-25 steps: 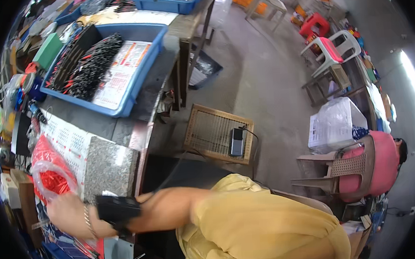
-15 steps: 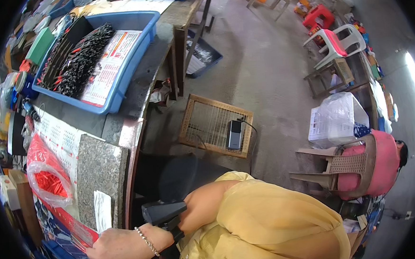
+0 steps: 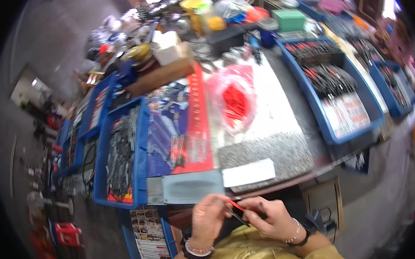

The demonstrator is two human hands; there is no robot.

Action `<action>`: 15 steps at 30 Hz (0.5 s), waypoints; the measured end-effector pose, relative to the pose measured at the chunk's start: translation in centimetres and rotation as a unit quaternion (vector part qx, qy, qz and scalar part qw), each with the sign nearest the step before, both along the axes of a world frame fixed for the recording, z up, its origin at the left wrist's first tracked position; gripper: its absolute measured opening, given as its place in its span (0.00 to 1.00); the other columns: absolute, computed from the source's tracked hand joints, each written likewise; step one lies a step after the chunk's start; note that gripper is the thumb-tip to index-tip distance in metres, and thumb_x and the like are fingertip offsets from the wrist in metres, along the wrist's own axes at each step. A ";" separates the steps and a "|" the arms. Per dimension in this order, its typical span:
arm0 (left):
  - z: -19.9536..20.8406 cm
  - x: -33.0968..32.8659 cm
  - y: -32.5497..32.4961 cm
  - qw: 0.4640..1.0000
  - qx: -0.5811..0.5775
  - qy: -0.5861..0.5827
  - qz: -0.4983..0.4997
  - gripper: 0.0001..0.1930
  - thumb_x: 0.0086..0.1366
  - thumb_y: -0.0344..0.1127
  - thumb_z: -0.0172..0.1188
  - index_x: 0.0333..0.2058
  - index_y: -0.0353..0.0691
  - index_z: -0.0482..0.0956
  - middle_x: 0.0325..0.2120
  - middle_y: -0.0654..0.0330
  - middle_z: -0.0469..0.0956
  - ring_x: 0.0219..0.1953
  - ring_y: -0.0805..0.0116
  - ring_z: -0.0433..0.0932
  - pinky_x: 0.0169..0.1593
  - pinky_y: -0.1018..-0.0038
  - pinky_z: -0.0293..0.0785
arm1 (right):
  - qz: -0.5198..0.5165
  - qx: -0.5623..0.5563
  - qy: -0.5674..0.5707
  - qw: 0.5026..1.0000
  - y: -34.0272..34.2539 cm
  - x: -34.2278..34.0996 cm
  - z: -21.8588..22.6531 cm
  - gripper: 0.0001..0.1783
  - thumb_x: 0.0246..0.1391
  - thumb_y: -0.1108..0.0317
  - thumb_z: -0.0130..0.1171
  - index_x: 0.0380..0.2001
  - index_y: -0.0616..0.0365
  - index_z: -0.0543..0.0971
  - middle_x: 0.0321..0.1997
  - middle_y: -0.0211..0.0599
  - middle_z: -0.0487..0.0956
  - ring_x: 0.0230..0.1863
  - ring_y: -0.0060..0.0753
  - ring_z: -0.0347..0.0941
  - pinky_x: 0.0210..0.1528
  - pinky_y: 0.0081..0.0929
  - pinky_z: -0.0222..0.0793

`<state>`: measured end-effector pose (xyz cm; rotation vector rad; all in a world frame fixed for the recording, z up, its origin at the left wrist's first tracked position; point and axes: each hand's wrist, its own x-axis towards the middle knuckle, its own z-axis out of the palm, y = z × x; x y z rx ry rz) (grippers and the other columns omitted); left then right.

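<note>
Close to my body, before the table's front edge, my left hand [image 3: 209, 220] and my right hand [image 3: 272, 218] meet with pinched fingers. Between them is a thin black stick-like piece with a red part [image 3: 236, 205]; motion blur hides its exact kind. Beyond my hands a white folded paper [image 3: 249, 173] lies on a speckled grey stone slab [image 3: 285, 155]. Behind the slab sits a clear plastic bag [image 3: 214, 88], its mouth showing many small red pieces [image 3: 235, 101]. Several thin pieces with red parts [image 3: 178, 150] lie on a red and blue printed sheet [image 3: 199, 130].
A blue tray [image 3: 334, 138] of black and red thin pieces stands at the right. Another blue tray [image 3: 143, 147] holds dark thin pieces at the left. A wooden block [image 3: 161, 77], a green box [image 3: 289, 20] and assorted clutter fill the back. A wooden-framed stool [image 3: 338, 202] stands lower right.
My view has swung from the right-hand floor and chairs to the table in front. Both hands now appear at the lower middle, where before they were at the lower left, partly hidden.
</note>
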<state>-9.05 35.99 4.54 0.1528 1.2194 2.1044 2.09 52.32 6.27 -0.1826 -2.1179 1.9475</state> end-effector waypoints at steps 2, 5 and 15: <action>0.2 -0.2 0.0 0.999 0.033 -0.005 -0.026 0.10 0.74 0.30 0.51 0.45 0.31 0.78 0.35 0.58 0.80 0.33 0.74 0.78 0.39 0.80 0.76 | 0.009 0.011 -0.017 1.000 -0.2 -0.4 0.2 0.15 0.59 0.75 0.60 0.50 0.60 0.78 0.26 0.40 0.81 0.27 0.19 0.79 0.32 0.20 0.74; 0.5 -0.3 -0.2 0.999 0.032 -0.003 -0.039 0.10 0.74 0.30 0.50 0.46 0.30 0.77 0.36 0.58 0.79 0.33 0.75 0.77 0.40 0.80 0.75 | 0.005 0.005 -0.035 0.999 -0.5 -0.9 0.3 0.13 0.60 0.76 0.58 0.49 0.62 0.78 0.25 0.37 0.81 0.27 0.16 0.78 0.32 0.18 0.74; 0.1 -0.7 -0.6 0.997 0.052 -0.014 -0.054 0.14 0.77 0.36 0.49 0.49 0.30 0.76 0.35 0.58 0.79 0.32 0.75 0.76 0.39 0.80 0.74 | -0.024 0.043 0.030 0.998 -1.1 -0.9 0.2 0.14 0.56 0.81 0.59 0.47 0.64 0.79 0.29 0.39 0.82 0.24 0.22 0.79 0.29 0.18 0.72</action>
